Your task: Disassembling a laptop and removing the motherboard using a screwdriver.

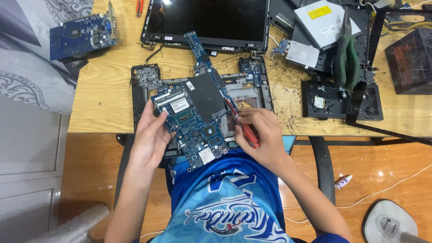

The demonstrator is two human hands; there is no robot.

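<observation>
Motherboard (193,119), blue and crowded with chips, sits tilted up out of the dark laptop base (144,76), its left edge pinched between the thumb and curled fingers of the left hand (150,137). Just right of that board, the right hand (261,135) is closed around a red-handled screwdriver (247,132), whose tip lies past the fingertips, near the reddish wires at the board's right edge; whether it touches anything there I cannot tell. Judging by how things lie, the strip-down is well along: the board already looks free of its seat, the screen panel (207,20) lies detached beyond the fingers, and a narrow blue daughterboard (198,49) rests above the base. What seems left is parting the last wires and lifting the board clear. Farther right of the right hand lie green-handled pliers (346,58) on an optical drive (326,18), and far left a separate blue graphics card (83,36).
</observation>
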